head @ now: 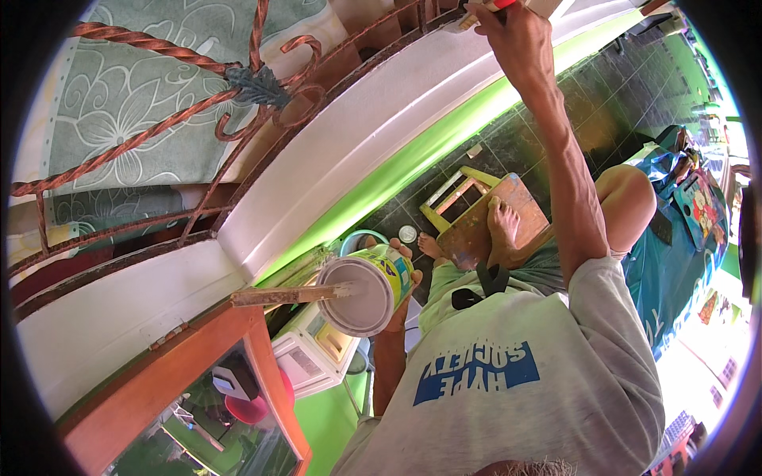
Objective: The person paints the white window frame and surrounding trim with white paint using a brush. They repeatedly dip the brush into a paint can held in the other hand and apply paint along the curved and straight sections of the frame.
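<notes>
At the top, my right hand [515, 35] is closed on a paintbrush [470, 21] with a red handle. Its bristles touch the white window frame [381, 113] beside the metal grille. Lower down, my left hand [411, 262] grips a paint can [387, 276] with a yellow-green and blue label. The open can shows pale paint [360, 303] inside, and a wooden stick [286, 295] rests in it, sticking out over the rim to the left. The can's body hides part of the left palm.
Twisted copper-coloured grille bars [155, 47] cross before a floral curtain [125, 119]. An orange wooden casement with glass [256, 333] stands at lower left, near white plastic drawers [306, 363]. One foot is on a wooden stool [518, 202]; a round lid [407, 233] lies on the dark tiles.
</notes>
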The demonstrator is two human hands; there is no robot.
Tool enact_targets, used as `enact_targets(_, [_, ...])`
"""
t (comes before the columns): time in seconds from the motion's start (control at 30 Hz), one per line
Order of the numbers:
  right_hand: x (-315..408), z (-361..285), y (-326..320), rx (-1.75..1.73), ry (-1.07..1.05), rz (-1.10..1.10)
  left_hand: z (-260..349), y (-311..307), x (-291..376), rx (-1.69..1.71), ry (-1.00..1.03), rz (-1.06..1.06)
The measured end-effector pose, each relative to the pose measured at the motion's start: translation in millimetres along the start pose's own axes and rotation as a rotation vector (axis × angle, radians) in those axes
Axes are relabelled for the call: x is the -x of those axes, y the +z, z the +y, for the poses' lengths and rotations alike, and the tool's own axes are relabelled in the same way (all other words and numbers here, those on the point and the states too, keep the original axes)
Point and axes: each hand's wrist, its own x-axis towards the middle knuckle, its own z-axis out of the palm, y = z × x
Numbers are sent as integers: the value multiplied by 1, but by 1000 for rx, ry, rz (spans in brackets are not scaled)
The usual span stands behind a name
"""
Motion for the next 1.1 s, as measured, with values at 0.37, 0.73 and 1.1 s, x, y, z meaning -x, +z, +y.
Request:
enact_targets(0.37, [0, 0, 3, -30, 32, -15, 0, -4, 5, 103, -15, -37])
enact_targets(0.73, [7, 15, 4, 71, -15, -88, 1, -6, 7, 108, -12, -15])
enact_targets(1.1, [51, 19, -6, -374, 176, 96, 1, -6, 7, -1, 8, -35])
